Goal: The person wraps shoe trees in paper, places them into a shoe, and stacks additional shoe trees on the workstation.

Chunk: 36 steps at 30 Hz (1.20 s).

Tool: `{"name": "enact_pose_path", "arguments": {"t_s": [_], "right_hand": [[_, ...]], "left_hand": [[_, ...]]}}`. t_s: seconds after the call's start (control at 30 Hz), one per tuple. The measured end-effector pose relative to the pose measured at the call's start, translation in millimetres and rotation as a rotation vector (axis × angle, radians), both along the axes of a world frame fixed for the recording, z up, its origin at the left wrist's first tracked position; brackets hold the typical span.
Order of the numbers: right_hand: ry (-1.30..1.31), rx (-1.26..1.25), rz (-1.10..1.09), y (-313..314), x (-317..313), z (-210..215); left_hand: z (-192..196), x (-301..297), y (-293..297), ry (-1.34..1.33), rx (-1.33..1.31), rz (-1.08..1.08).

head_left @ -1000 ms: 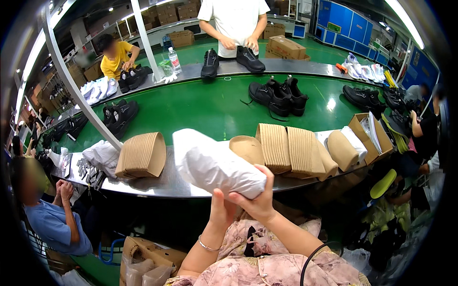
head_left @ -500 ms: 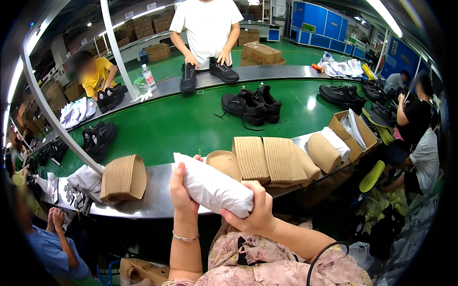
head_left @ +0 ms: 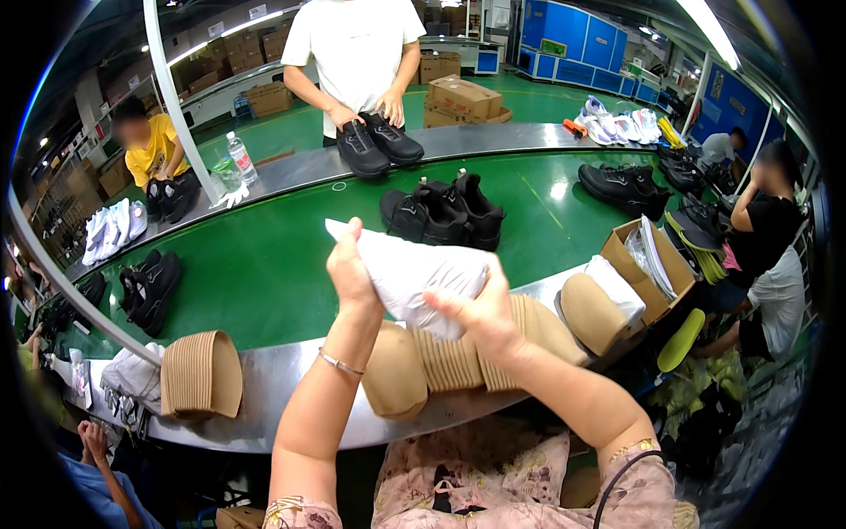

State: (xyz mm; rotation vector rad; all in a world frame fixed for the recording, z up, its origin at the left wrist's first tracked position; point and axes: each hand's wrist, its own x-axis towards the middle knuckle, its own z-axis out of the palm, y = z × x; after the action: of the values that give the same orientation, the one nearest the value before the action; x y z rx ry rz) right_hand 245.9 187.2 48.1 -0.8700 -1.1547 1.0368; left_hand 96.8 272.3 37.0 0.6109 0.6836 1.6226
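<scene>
Above the near metal ledge I hold a bundle of white tissue paper (head_left: 414, 280), long and tilted, with a pointed end at the upper left. My left hand (head_left: 354, 275) is closed on that pointed end. My right hand (head_left: 489, 316) grips the other end, its thumb lying across the paper. Whether anything is inside the paper cannot be seen. Just beyond my hands, a pair of black shoes (head_left: 423, 216) stands on the green belt. Below the bundle, stacks of brown ridged molded cardboard forms (head_left: 451, 363) sit on the ledge, partly hidden by my right arm.
Another stack of brown forms (head_left: 201, 375) stands at the left of the metal ledge (head_left: 278, 388). An open cardboard box (head_left: 663, 304) holds white paper at the right. More black shoes (head_left: 621, 187) rest on the green belt (head_left: 256, 264). Across it, a person (head_left: 357, 57) handles black shoes.
Both my hands have moved up and away from me with the paper bundle, now over the belt's near edge. Across the belt, the person has brought the two black shoes together.
</scene>
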Motion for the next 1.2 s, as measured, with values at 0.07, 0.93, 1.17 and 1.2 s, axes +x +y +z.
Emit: {"name": "enact_pose_path", "arguments": {"t_s": [0.07, 0.93, 1.17, 1.2], "right_hand": [[-0.086, 0.048, -0.039, 32.5, 21.1, 10.7], [-1.412, 0.169, -0.344, 263.0, 28.0, -105.9], [-1.625, -0.02, 0.01, 254.5, 27.5, -69.5], [-1.641, -0.062, -0.026, 255.1, 22.0, -80.5]], "left_hand": [[-9.0, 18.6, 36.5, -0.107, 0.003, -0.055], [-88.5, 40.4, 217.2, 1.638, 0.177, -0.12], [-74.9, 38.4, 241.8, 1.602, 0.184, -0.293], [-72.8, 42.0, 245.3, 1.638, 0.185, -0.311]]}}
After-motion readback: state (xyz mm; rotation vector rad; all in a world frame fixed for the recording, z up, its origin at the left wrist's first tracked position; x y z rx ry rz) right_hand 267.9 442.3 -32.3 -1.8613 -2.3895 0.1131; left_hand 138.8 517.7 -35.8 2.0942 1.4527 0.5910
